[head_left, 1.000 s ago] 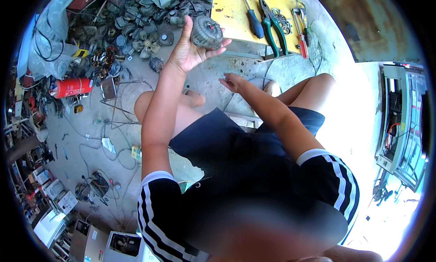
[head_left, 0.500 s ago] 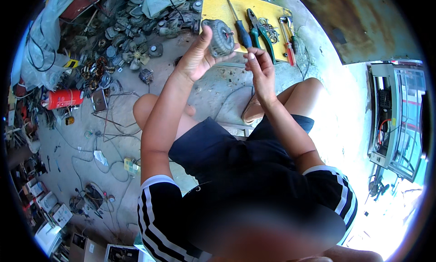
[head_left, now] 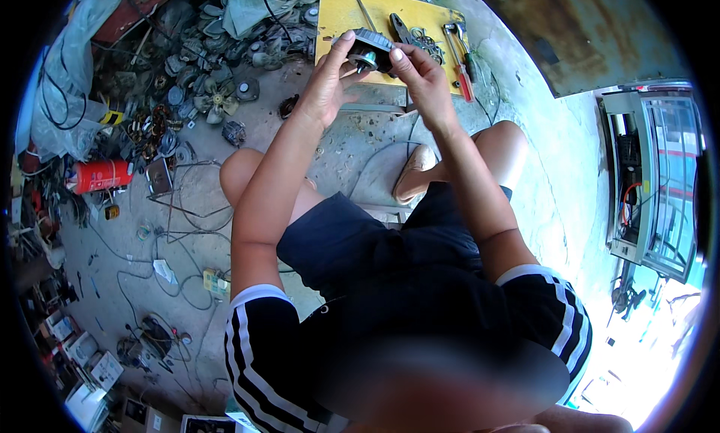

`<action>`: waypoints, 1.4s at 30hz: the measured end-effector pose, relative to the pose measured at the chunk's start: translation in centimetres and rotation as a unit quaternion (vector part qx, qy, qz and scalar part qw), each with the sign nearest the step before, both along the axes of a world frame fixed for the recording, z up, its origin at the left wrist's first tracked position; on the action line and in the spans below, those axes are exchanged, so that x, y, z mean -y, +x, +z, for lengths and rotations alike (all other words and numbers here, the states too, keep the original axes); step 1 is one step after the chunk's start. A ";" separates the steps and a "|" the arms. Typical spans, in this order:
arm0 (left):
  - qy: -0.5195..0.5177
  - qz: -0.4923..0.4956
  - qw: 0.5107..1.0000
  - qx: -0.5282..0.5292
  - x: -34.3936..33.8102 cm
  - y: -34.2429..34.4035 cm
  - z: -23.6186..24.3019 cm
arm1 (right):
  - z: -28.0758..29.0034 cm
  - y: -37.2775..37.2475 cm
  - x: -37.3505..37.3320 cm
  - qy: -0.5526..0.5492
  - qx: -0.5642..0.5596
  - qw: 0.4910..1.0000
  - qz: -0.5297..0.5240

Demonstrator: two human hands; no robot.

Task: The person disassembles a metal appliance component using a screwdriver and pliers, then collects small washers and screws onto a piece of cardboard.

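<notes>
A dark grey electric motor with a ribbed metal housing is held up between both hands, tilted so its open underside and a shiny round part face me. My left hand grips its left edge, thumb on top. On its right edge, my right hand pinches the rim with thumb and fingers. Behind and below the motor lies a yellow board on a low stand. On it are a screwdriver partly hidden by the motor, pliers partly hidden too, a cluster of metal rings and a red-handled tool.
A heap of used motor parts covers the floor at the far left. A red cylinder lies at the left, with loose cables nearby. A rusty metal panel stands far right, and a glass-fronted cabinet is at the right.
The motor has been tilted over, from its shaft side to its open underside. My right hand has come up and taken hold of its right edge.
</notes>
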State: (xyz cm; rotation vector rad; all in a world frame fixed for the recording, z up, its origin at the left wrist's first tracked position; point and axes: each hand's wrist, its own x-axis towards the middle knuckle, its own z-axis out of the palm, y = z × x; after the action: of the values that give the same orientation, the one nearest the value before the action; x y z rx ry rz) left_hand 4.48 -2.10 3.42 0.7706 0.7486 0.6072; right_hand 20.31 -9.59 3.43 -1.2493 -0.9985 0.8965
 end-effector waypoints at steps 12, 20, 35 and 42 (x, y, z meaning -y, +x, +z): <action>-0.090 -0.155 0.974 0.142 -0.7 -2.8 -0.7 | 1.8 3.5 -0.4 -0.071 0.041 0.994 -0.070; -0.072 -0.098 0.981 0.150 0.1 -3.3 -0.4 | 0.4 1.2 1.3 0.039 0.139 0.988 -0.059; 0.050 -0.071 0.992 0.092 1.7 -4.0 -1.5 | 0.7 -2.9 0.6 -0.003 0.071 0.997 0.007; 0.098 -0.103 0.985 0.099 1.8 -4.4 -0.4 | 1.5 -2.3 1.9 -0.027 0.153 0.987 0.035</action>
State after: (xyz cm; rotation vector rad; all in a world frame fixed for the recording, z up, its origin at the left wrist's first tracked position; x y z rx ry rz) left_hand 0.08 -3.88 2.98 0.9405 0.4228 0.5652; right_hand 17.98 -11.52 4.97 -1.4328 -1.2743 0.8043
